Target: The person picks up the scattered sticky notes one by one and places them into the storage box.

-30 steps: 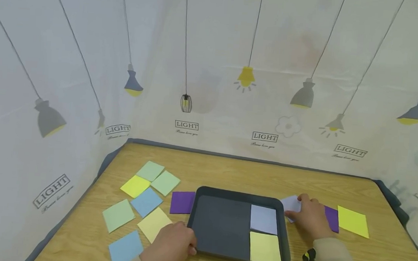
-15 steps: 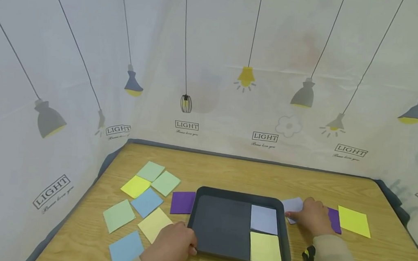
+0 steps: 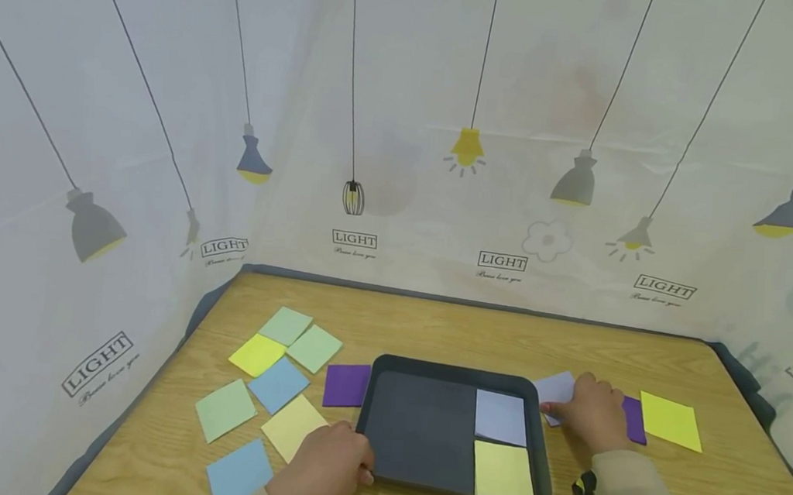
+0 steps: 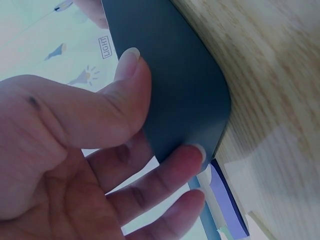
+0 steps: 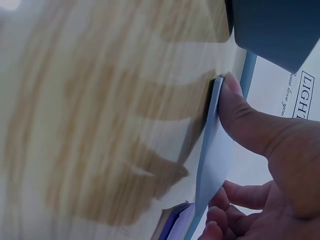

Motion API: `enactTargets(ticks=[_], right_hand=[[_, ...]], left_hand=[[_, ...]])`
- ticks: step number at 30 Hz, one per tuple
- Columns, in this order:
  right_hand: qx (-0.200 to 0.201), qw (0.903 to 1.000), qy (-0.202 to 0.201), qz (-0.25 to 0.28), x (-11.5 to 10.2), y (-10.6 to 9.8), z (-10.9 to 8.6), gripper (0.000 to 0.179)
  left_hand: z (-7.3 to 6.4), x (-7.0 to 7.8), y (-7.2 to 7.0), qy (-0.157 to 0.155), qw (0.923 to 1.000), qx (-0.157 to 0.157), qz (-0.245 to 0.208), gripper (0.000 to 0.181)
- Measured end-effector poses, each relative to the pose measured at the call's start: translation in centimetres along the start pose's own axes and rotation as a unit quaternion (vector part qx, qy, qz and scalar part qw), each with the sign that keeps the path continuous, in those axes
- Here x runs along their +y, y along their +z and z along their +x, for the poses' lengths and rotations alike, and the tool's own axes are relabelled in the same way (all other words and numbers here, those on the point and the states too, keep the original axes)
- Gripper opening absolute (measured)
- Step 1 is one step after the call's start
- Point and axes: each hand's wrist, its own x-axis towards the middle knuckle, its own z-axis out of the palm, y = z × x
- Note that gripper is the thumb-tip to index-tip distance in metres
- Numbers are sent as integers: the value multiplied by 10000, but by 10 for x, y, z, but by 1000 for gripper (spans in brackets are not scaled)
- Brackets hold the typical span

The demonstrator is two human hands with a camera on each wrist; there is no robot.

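Observation:
My left hand [image 3: 327, 463] grips the near left corner of a dark grey tray [image 3: 371, 432]; the left wrist view shows the thumb on its wall [image 4: 175, 85] and the fingertips at the corner. Just right of the tray, my right hand [image 3: 593, 412] holds a pale lavender sticky note pad [image 3: 553, 388]. In the right wrist view the thumb is at one end of the pad [image 5: 215, 160], with the fingers at the other. Inside the tray, along its right side, a lavender pad [image 3: 500, 416] lies behind a pale yellow one [image 3: 504, 473].
Purple [image 3: 634, 420] and bright yellow [image 3: 671, 421] pads lie right of my right hand. Left of the tray are a purple pad [image 3: 346, 385] and several green, blue and yellow ones [image 3: 255, 354]. A black item [image 3: 585, 491] shows beside my right sleeve. A lamp-printed curtain [image 3: 412, 225] encloses the table.
My right hand has shifted slightly to the right, and more of the lavender pad's far edge shows beside the fingers. The left hand and the tray stay in place.

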Motion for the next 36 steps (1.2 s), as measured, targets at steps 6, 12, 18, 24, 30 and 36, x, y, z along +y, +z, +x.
enactTargets(ticks=[6, 12, 18, 24, 30, 36], right_hand=[[173, 9998, -124, -55, -1, 0, -1, 71], [369, 9992, -125, -18, -5, -1, -5, 53], [273, 9996, -68, 33, -12, -8, -8, 51], [169, 9997, 2, 157, -17, -12, -9, 47], [352, 9990, -166, 200, -15, -13, -11, 40], [538, 9981, -215, 215, -16, -18, -14, 32]], left_hand=[[0, 1, -1, -41, 10000, -33, -4, 9], [0, 1, -1, -69, 10000, -61, 39, 10], [1, 0, -1, -73, 9999, -111, -25, 9], [1, 0, 1, -70, 9999, -120, -41, 9], [1, 1, 0, -120, 9998, -160, -52, 10], [1, 1, 1, -115, 9998, -161, -54, 10]])
